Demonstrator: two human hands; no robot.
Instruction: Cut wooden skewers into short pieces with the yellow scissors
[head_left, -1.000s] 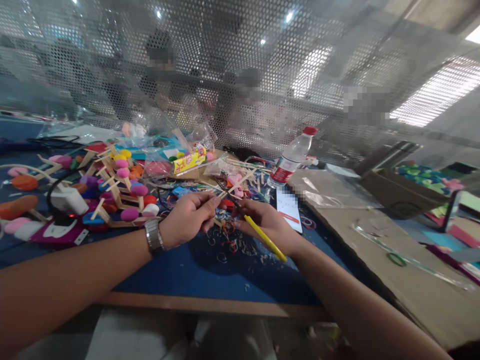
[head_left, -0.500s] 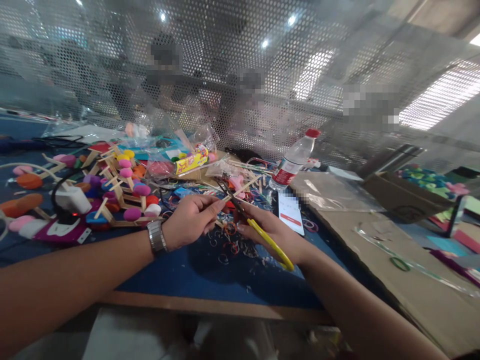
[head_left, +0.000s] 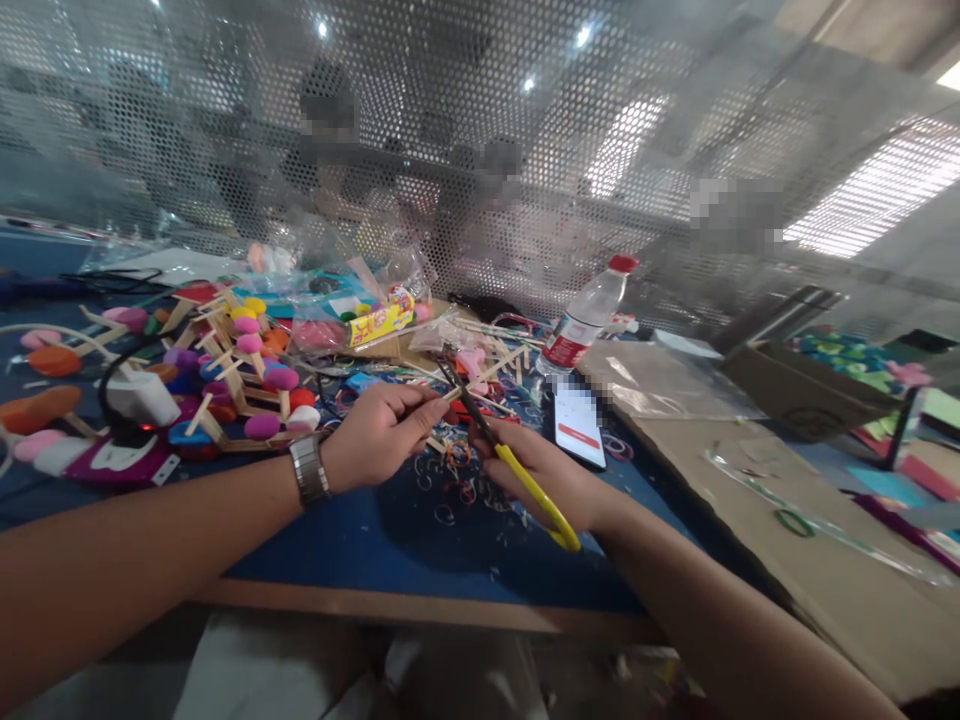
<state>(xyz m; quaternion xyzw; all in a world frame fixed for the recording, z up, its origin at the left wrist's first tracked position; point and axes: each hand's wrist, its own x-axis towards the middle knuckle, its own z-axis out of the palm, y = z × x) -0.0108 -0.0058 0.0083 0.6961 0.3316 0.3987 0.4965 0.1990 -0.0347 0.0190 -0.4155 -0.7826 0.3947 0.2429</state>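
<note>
My left hand (head_left: pixel 379 432), with a metal watch at the wrist, pinches a thin wooden stick (head_left: pixel 491 371) that points up to the right. My right hand (head_left: pixel 544 475) is closed round yellow-handled scissors (head_left: pixel 517 472); their dark blades reach up to the stick near my left fingertips. Both hands hover over the blue table top (head_left: pixel 360 540), above a scatter of small rubber bands and cut scraps (head_left: pixel 457 480).
A heap of wooden sticks with coloured foam pieces (head_left: pixel 232 370) lies at the left beside a white charger (head_left: pixel 139 397). A water bottle (head_left: pixel 589 315), a phone (head_left: pixel 579 425), cardboard sheets (head_left: pixel 750 490) and a box of foam shapes (head_left: pixel 832 375) lie right. A perforated metal screen (head_left: pixel 480 150) stands behind, people beyond.
The scissors' blades have swung up against the stick and my right hand has shifted slightly. My left hand keeps its pinch on the stick in nearly the same place.
</note>
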